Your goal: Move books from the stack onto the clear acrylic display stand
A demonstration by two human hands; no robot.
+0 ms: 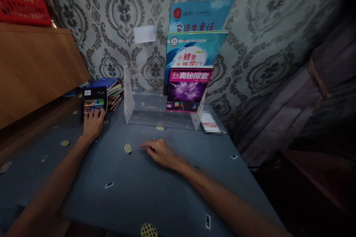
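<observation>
My left hand (94, 123) is at a black book (94, 96) on the left of the table, its fingers pressed over the lower part of the cover. The book tilts against a stack of books (114, 94); my left thumb is hidden. Over the middle of the table, my right hand (161, 152) holds nothing, with the index finger stretched out and the other fingers loosely bent. Beyond it stands a clear tiered book rack (129, 98). On its right side are a pink and purple book (189, 90), a blue book (172, 50) and another blue book (200, 13), one behind another.
A grey-blue patterned cloth (125, 207) covers the table. Right of the rack lies a small blurred white item (210, 123). A wooden cabinet (41, 66) with a red basket (22, 0) on top borders the left. Behind are a patterned wall (125, 7) and, rightward, a curtain (300, 92).
</observation>
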